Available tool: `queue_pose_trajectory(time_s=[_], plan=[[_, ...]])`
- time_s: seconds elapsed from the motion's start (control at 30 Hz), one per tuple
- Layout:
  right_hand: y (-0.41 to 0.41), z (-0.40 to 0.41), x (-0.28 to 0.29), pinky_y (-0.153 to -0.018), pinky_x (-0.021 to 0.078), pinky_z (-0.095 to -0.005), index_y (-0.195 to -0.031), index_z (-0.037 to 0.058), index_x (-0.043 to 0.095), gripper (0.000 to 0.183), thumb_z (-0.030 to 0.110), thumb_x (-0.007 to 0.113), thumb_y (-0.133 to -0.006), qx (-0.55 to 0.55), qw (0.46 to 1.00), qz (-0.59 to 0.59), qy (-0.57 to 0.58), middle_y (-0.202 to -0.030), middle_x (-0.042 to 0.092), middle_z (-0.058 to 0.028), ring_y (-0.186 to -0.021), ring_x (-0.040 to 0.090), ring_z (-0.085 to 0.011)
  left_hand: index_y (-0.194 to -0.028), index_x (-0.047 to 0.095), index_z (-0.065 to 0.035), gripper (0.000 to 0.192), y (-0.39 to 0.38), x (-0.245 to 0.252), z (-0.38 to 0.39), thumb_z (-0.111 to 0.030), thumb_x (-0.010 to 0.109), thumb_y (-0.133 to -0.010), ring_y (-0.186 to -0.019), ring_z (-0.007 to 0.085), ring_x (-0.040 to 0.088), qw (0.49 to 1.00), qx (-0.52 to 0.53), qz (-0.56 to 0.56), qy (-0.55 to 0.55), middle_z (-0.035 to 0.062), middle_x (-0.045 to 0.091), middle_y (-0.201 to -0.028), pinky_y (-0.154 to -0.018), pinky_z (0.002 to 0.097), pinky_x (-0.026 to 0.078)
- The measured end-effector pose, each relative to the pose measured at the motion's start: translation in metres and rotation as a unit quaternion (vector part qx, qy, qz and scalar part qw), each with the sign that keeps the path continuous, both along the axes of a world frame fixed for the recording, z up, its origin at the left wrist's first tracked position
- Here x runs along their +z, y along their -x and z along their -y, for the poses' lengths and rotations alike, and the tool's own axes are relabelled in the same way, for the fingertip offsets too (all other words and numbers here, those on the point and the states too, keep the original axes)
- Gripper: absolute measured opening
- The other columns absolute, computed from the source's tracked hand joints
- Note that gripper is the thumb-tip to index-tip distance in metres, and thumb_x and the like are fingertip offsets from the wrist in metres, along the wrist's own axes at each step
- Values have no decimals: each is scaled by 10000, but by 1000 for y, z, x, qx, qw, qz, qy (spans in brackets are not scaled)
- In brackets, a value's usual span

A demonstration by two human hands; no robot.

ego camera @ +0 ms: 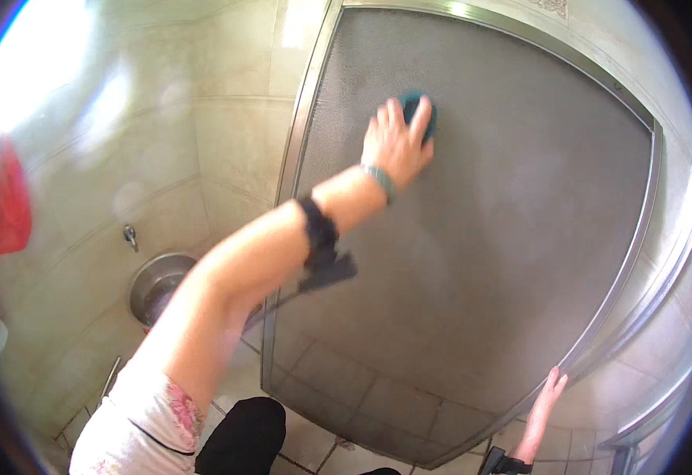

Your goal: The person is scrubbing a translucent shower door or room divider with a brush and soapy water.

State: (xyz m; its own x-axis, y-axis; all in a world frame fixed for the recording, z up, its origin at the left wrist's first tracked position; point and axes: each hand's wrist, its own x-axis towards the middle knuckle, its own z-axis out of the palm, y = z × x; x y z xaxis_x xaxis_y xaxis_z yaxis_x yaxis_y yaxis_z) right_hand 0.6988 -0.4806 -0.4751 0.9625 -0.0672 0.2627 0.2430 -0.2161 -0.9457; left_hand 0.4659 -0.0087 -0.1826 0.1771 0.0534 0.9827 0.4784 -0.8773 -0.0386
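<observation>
My left hand (398,139) reaches up across a dark, textured shower door panel (500,225) and presses a teal scrubbing pad (433,119) flat to its upper left part. The fingers are spread over the pad, slightly blurred. A green bangle and a black strap with a dangling dark piece are on that arm. At the lower right, my right hand (549,389) is at the outer edge of the door's metal frame (604,314). Its fingertips point upward; whether they grip the frame is unclear.
A steel basin (144,288) stands below a wall tap (130,237) at the left. Something red (4,202) hangs by the tiled wall (233,136). My dark-clad knee (245,436) is over the tiled floor (304,439). Metal rails (654,303) run along the right side.
</observation>
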Motion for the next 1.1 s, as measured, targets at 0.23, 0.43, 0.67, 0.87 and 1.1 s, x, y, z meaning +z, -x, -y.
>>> queue_pose_trajectory(time_s=[0.23, 0.43, 0.67, 0.87, 1.1], plan=[[11, 4, 6, -1152, 249, -415, -1511, -32, 185, 837, 498, 529, -961, -12, 999, -26, 16, -1569, 222, -218, -1428, 280, -317, -1397, 393, -152, 711, 103, -248, 76, -260, 734, -782, -1034, 408, 530, 916, -134, -352, 135, 306, 444, -1236, -889, 475, 466], [55, -2, 26, -1124, 287, -420, -1471, 24, 301, 634, 296, 575, -967, -60, 991, 110, 42, -1490, 350, -188, -1353, 372, -313, -1442, 283, -156, 656, 120, -247, 86, -218, 622, -885, -1099, 349, 518, 822, -334, -101, 449, 241, 454, -1267, -941, 427, 439], [223, -114, 36, -1008, 427, -388, -1447, 56, 354, 458, 213, 434, -1024, 380, 925, 6, 31, -1350, 503, -132, -1218, 502, -231, -1481, 235, -144, 535, 117, -241, 135, -228, 449, -998, -1185, 212, 498, 400, -495, -22, 771, 82, 471, -1359, -980, 436, 432], [252, -180, 30, -1096, 356, -408, -1464, 50, 327, 638, 494, 414, -1014, 481, 846, -167, -159, -1411, 457, -110, -1299, 446, -230, -1486, 262, -170, 472, 112, -257, 152, -195, 417, -1041, -1284, 199, 453, 50, -633, 0, 773, 67, 429, -1408, -1074, 458, 398], [261, -206, 33, -1038, 424, -444, -1356, 52, 446, 471, 383, 429, -1022, 465, 791, -290, -271, -1305, 559, -117, -1202, 538, -258, -1361, 430, -68, 385, 125, -248, 136, -234, 496, -1020, -1139, 193, 563, 111, -565, -5, 818, 62, 546, -1279, -1004, 431, 474]])
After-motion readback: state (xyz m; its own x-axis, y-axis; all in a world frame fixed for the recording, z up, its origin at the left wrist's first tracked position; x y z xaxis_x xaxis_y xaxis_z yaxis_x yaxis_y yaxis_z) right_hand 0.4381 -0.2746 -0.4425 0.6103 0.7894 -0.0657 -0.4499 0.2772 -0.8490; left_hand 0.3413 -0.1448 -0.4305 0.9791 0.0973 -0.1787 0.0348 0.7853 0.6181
